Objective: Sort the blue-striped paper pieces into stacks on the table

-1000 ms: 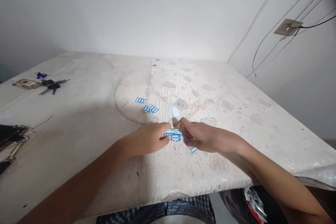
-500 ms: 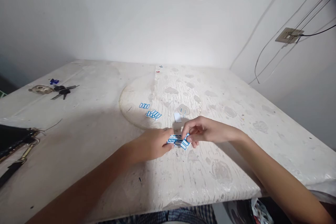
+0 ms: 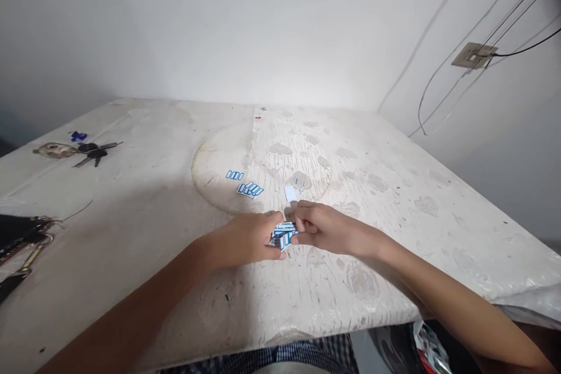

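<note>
Between my two hands, just above the table, is a small bundle of white paper pieces with blue outlines (image 3: 286,236). My left hand (image 3: 252,238) grips its left side between thumb and fingers. From the right, my right hand (image 3: 322,227) pinches a blue-outlined piece against the bundle; the fingers partly hide it. Beyond the hands lie more blue-outlined paper pieces (image 3: 249,189), some overlapping. A plain white paper piece (image 3: 290,193) rests just past my right hand, with thin blue strips (image 3: 302,186) next to it.
A worn white table (image 3: 153,280) stands against the wall. Keys (image 3: 93,152) with a fob lie at the far left, near a small blue object (image 3: 79,137). A black item with a metal clasp (image 3: 24,245) is at the left edge. A wall socket (image 3: 474,55) with cables hangs right.
My right hand has moved left and brought its blue-outlined piece from beside the bundle onto the bundle in my left hand. The view has shifted slightly.
</note>
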The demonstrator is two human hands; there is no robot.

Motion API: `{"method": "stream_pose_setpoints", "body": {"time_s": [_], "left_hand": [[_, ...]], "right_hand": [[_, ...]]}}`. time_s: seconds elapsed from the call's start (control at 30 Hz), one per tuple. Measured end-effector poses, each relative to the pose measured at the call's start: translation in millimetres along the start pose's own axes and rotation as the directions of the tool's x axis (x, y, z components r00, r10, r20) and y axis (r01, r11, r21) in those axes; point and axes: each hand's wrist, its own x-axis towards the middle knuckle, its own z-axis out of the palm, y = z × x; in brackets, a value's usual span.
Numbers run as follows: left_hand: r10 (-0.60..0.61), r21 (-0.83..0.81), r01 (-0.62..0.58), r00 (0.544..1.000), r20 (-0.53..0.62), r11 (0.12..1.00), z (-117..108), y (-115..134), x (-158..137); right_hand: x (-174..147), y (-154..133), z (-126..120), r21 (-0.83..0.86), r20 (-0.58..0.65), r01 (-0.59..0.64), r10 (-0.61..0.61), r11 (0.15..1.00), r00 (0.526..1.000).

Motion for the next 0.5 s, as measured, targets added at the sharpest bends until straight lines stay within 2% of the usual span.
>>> {"method": "stream_pose_setpoints", "body": {"time_s": [0.1, 0.2, 0.33, 0.5], "left_hand": [[-0.028, 0.005, 0.028, 0.999, 0.042, 1.0, 0.1, -1.1, 2.0], [-0.012, 0.026, 0.012, 1.0, 0.003, 1.0, 2.7, -3.6, 3.0], [0.034, 0.039, -0.032, 0.998, -0.045, 0.999, 6.5, -6.9, 2.5], [0.085, 0.055, -0.081, 0.994, -0.072, 0.995, 7.9, -8.9, 1.3]], "right_hand": [[0.1, -0.1, 4.9, -0.098, -0.042, -0.024, 0.02, 0.995, 0.999], [-0.2, 0.8, 8.1, -0.143, -0.068, -0.047, 0.037, 0.989, 0.997], [-1.1, -0.6, 7.7, -0.045, -0.088, -0.013, 0.009, 0.999, 0.996], [-0.3, -0.3, 7.3, 0.081, -0.017, 0.028, -0.027, 0.996, 0.999]]}}
